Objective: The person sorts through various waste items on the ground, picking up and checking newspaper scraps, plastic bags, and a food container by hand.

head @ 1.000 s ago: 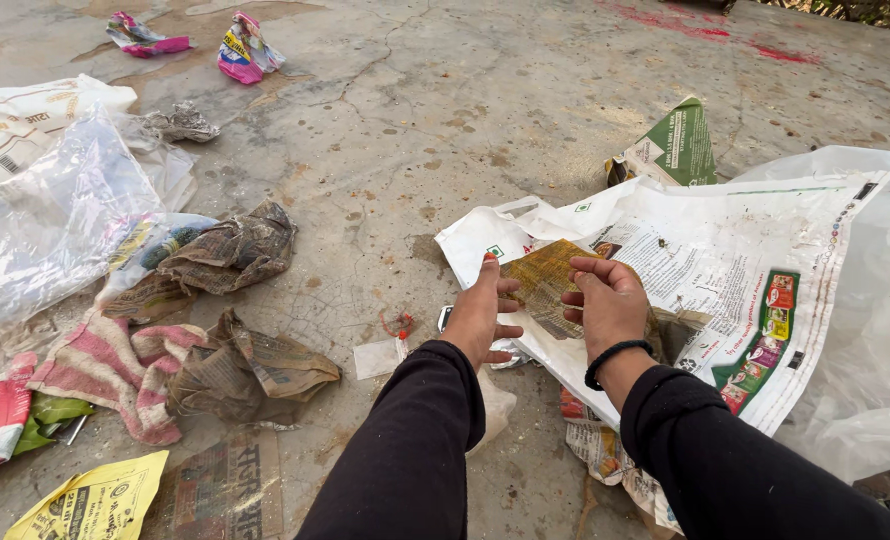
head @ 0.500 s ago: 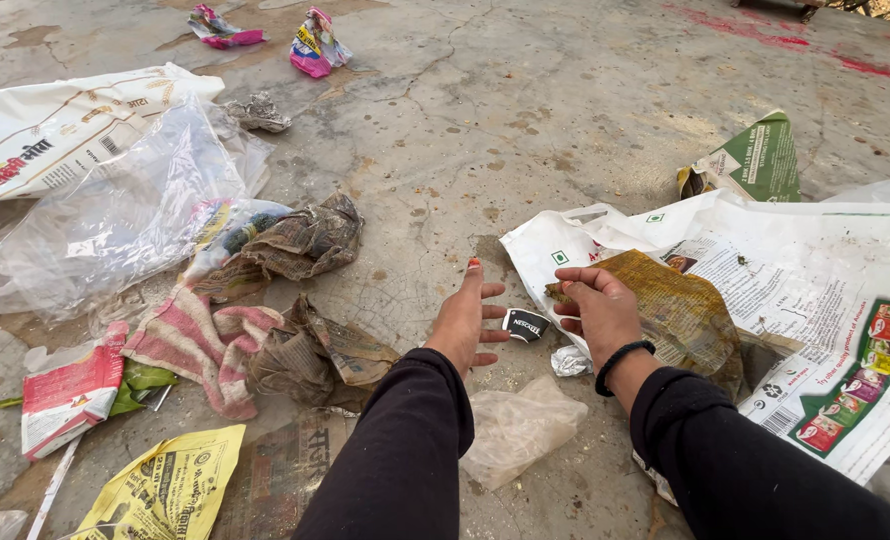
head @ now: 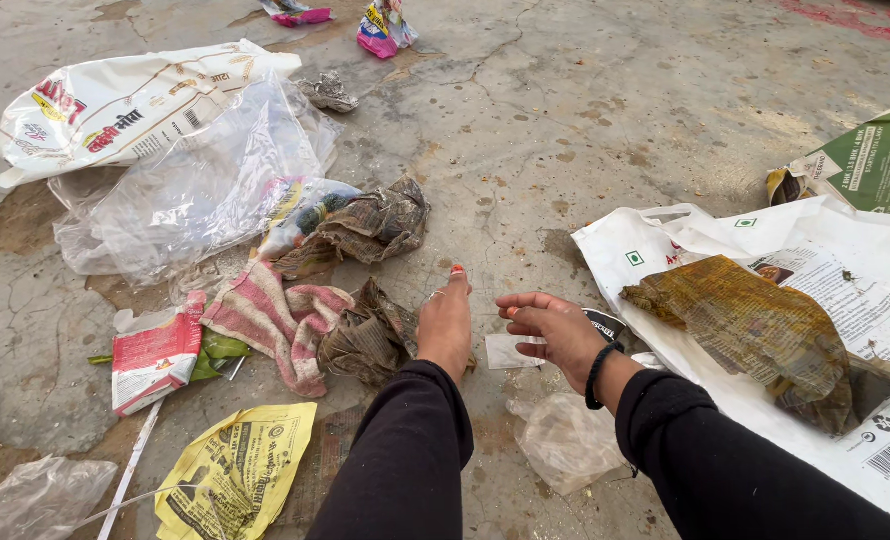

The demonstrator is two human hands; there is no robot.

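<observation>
On the cracked concrete floor, near its front edge, a small flat whitish paper scrap (head: 513,351) lies between left hand (head: 445,325) & right hand (head: 555,330). Both hands' fingers apart, empty. Scrap prob. light, limp; pinch 1 edge.

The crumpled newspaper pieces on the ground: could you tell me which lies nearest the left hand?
The brown wad touching the left hand, beside the pink striped cloth.
</observation>
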